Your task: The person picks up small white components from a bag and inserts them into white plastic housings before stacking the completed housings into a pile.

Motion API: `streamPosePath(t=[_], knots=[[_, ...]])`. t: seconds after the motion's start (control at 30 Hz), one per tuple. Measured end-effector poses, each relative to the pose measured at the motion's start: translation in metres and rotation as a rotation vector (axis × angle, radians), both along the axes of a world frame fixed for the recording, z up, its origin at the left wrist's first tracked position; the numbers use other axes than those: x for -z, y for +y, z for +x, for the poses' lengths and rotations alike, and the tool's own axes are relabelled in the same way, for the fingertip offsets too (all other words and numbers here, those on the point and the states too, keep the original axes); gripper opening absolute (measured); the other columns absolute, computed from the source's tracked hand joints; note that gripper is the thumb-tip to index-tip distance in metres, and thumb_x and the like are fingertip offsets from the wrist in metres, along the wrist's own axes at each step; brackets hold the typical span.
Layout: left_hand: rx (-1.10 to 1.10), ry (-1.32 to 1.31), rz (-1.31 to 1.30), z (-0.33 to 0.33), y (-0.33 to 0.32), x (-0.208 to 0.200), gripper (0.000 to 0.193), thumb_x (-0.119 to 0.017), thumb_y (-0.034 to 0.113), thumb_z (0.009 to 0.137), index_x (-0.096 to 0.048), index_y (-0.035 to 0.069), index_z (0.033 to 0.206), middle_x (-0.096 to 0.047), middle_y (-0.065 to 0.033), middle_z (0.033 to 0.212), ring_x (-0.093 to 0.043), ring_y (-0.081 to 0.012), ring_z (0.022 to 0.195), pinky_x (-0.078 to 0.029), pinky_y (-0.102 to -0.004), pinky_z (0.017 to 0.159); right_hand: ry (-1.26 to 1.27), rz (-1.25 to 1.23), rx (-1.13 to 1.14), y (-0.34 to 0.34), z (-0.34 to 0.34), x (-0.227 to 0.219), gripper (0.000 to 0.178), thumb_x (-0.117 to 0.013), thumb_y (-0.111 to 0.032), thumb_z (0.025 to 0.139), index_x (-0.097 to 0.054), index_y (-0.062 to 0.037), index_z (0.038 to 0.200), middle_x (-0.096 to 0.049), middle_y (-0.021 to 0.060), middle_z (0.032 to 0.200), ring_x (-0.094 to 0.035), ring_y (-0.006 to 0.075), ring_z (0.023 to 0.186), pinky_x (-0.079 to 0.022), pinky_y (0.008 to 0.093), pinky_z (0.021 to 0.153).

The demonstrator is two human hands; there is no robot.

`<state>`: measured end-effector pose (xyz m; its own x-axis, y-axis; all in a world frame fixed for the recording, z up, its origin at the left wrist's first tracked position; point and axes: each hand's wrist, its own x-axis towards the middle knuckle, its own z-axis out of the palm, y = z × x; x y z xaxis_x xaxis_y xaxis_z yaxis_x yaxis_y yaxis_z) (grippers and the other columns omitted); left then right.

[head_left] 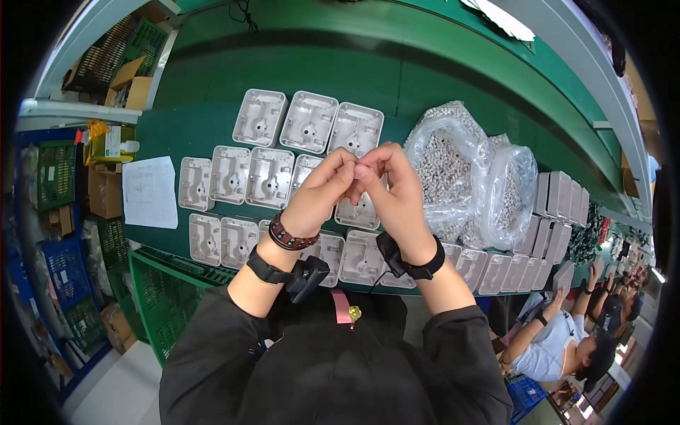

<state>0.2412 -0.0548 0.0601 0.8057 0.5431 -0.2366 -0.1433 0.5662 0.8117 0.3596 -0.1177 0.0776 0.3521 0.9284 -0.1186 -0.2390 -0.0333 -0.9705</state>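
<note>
Left hand: the left hand (327, 185) is at upper centre of frame, bare, thumb and index finger drawn toward each other at the tips, the other fingers curled.
Right hand: the right hand (395, 185) meets it from the right, thumb and bent index finger also brought close, tips against or right beside the left's. Cannot tell whether either set of fingers pinches a small part; the tips hide it.
Wrists: dark red-brown beaded bracelet (287, 237) on the left, plus a black strap with a blocky black device (308, 278); a similar black strapped device (391, 253) on the right.
Grey boxes: shallow rectangular light-grey plastic housings (261, 118), rounded corners, open face up, moulded ribs inside. Three stand in the top row at upper centre; further rows run below, partly behind hands and forearms. One housing (358, 212) shows directly below the fingertips.
Bags: two open clear plastic bags, (446, 170) and (508, 195), right of the hands, full of small greyish pieces too fine to identify.
Right side: more grey housings (559, 195) set close together on edge, beyond the bags.
Bench: dark green worktop (188, 127); white printed sheet (149, 193) at its left end.
Lower left: green plastic crate (149, 304).
Lower right: a co-worker in a pale blue top (552, 350).
</note>
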Motion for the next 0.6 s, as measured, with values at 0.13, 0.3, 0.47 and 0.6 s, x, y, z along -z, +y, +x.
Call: streamPosePath(t=[0.13, 0.3, 0.47, 0.6], knots=[[-0.057, 0.096, 0.039, 0.007, 0.001, 0.001, 0.024, -0.034, 0.029, 0.093, -0.044, 0.007, 0.09, -0.046, -0.0004, 0.077, -0.044, -0.0093, 0.067, -0.038, -0.023, 0.063, -0.629, 0.237, -0.214, -0.003, 0.019, -0.003, 0.014, -0.062, -0.002, 0.073, -0.051, -0.0028, 0.081, -0.05, 0.0078, 0.073, -0.053, 0.0182, 0.066, -0.042, 0.0273, 0.058], [0.048, 0.178, 0.019, 0.009, -0.001, 0.011, 0.022, -0.036, 0.027, 0.093, -0.044, 0.007, 0.09, -0.046, 0.0, 0.075, -0.042, -0.0084, 0.064, -0.036, -0.021, 0.06, -0.965, 0.342, -0.391, -0.002, 0.044, -0.002, 0.016, -0.062, -0.001, 0.072, -0.052, -0.0027, 0.083, -0.052, 0.0083, 0.074, -0.054, 0.0183, 0.066, -0.042, 0.0268, 0.059], [-0.031, 0.016, -0.041, 0.014, 0.007, 0.019, 0.021, -0.037, 0.025, 0.092, -0.045, 0.006, 0.09, -0.046, 0.0011, 0.071, -0.039, -0.0068, 0.062, -0.034, -0.0193, 0.058, -0.76, 0.106, -0.361, 0.019, 0.05, -0.004, 0.013, -0.062, -0.001, 0.071, -0.053, -0.0023, 0.08, -0.053, 0.0088, 0.073, -0.054, 0.0193, 0.066, -0.043, 0.0269, 0.059], [-0.065, 0.072, 0.033, 0.016, 0.022, 0.03, 0.02, -0.039, 0.024, 0.091, -0.046, 0.005, 0.092, -0.047, -0.0003, 0.074, -0.041, -0.008, 0.061, -0.036, -0.0202, 0.058, -0.683, 0.052, -0.41, 0.04, 0.061, 0.008, 0.009, -0.061, 0.0, 0.072, -0.054, -0.0019, 0.077, -0.053, 0.0087, 0.072, -0.054, 0.0203, 0.067, -0.043, 0.0271, 0.059]])
